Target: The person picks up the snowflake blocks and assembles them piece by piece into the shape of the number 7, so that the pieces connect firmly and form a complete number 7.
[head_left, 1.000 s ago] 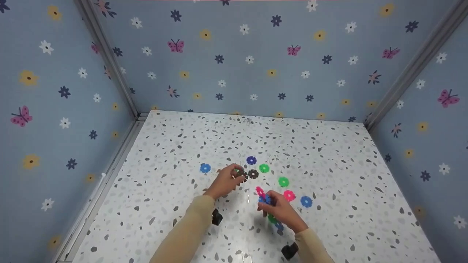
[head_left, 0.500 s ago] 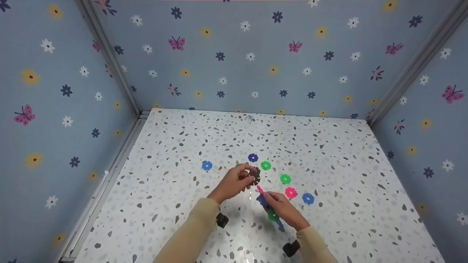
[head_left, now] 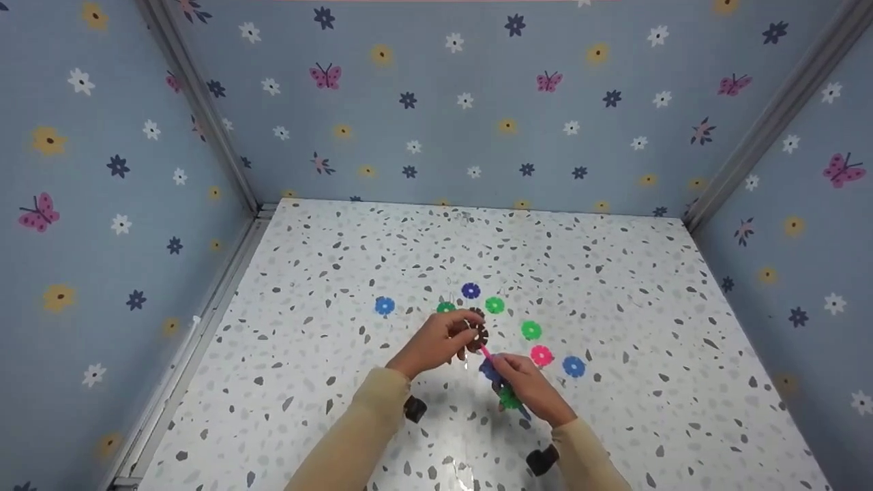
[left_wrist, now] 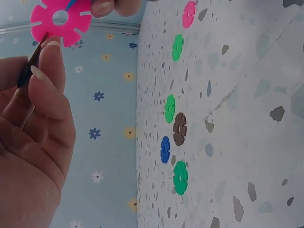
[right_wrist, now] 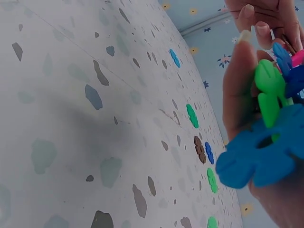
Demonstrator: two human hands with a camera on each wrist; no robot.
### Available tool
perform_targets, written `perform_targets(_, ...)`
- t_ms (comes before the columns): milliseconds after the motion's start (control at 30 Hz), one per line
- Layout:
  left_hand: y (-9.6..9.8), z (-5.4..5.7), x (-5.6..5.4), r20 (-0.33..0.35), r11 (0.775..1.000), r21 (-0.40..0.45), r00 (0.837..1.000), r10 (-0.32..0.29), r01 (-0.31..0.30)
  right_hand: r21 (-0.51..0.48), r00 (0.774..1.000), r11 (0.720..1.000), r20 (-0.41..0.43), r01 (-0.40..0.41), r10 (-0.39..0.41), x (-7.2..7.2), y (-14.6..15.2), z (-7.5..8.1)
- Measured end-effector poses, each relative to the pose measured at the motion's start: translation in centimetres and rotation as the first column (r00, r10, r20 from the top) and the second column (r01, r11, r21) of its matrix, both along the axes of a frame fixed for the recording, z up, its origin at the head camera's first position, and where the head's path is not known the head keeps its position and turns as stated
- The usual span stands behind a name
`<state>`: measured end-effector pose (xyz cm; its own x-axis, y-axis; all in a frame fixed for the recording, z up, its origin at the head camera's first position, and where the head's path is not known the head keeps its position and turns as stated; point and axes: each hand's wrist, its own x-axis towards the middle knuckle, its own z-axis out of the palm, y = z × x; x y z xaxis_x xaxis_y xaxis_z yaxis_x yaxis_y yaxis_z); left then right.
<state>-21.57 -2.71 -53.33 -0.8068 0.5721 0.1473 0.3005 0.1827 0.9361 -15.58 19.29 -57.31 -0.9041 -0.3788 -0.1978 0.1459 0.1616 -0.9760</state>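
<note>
My left hand (head_left: pixel 436 341) pinches a dark brown notched flower disc (head_left: pixel 481 335) between thumb and fingers. In the left wrist view, that disc (left_wrist: pixel 29 69) is edge-on, its tip meeting the rim of a pink disc (left_wrist: pixel 71 35). My right hand (head_left: pixel 535 389) grips a joined chain of discs. The pink one is at its far end, with a dark blue disc (head_left: pixel 488 369), a green disc (head_left: pixel 509 398) and another blue disc (right_wrist: pixel 280 147) behind it. Whether the brown disc's slot has entered the pink one is too small to tell.
Loose discs lie on the speckled table (head_left: pixel 341 273): blue (head_left: pixel 385 305), dark green (head_left: pixel 445 308), dark blue (head_left: pixel 470 290), green (head_left: pixel 494 305), another green (head_left: pixel 531 331), pink (head_left: pixel 541 355), blue (head_left: pixel 573 366) and brown (left_wrist: pixel 179 128). Patterned walls (head_left: pixel 436 116) enclose the table.
My left hand has moved right with the brown disc, bringing it against the pink disc. My right hand has turned the chain, so the pink disc now appears edge-on in the head view.
</note>
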Motion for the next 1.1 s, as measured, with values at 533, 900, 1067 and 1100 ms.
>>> perform_targets(533,0.1,0.0,0.9,-0.038,0.997,-0.058,0.999,0.040,-0.042,0.052,0.999,0.999,-0.044,0.012,-0.009,0.1,-0.7,0.1)
perform_targets(900,-0.3,-0.2,2.1,0.016,0.995,-0.068,0.997,0.073,-0.072,0.105,0.995,0.994,-0.100,-0.014,0.025,0.6,-1.9,0.8)
perform_targets(1067,-0.2,-0.4,2.3,0.027,0.995,-0.046,0.996,0.086,-0.085,0.134,0.994,0.991,-0.104,-0.023,0.037,0.2,-1.8,0.3)
perform_targets(1100,-0.2,-0.4,2.3,0.031,0.995,-0.044,0.996,0.088,-0.087,0.136,0.994,0.990,-0.104,-0.024,0.039,0.2,-1.8,0.2)
